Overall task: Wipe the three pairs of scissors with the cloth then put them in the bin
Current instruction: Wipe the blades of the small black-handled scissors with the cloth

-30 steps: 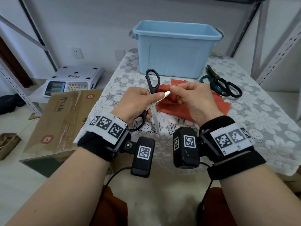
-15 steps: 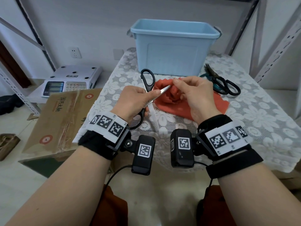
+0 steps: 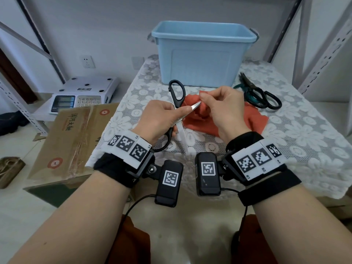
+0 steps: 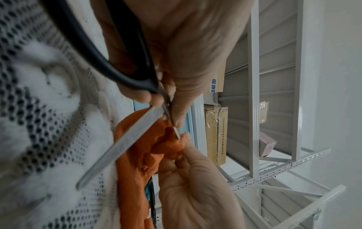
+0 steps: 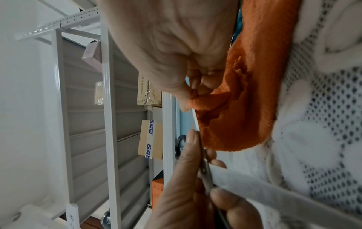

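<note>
My left hand (image 3: 162,119) grips a black-handled pair of scissors (image 3: 177,94) at the pivot, blades spread wide. One blade (image 4: 121,145) points down at the table, the other points right, its tip bare. My right hand (image 3: 222,109) pinches a fold of the orange cloth (image 3: 253,121) right at that tip; the rest of the cloth (image 5: 254,93) lies on the table. Two more pairs of scissors (image 3: 261,96), one teal-handled and one black-handled, lie to the right of the cloth. The light blue bin (image 3: 202,52) stands behind; its inside is hidden.
A lace cloth covers the table (image 3: 285,145). Left of the table, lower down, are an electronic scale (image 3: 83,92) and a taped cardboard box (image 3: 72,134). Grey metal shelf posts (image 3: 323,54) rise at the right and behind the bin.
My right hand with the pinched cloth has slid along the blade to its tip, which now shows bare. My left hand and the scissors have stayed nearly in place.
</note>
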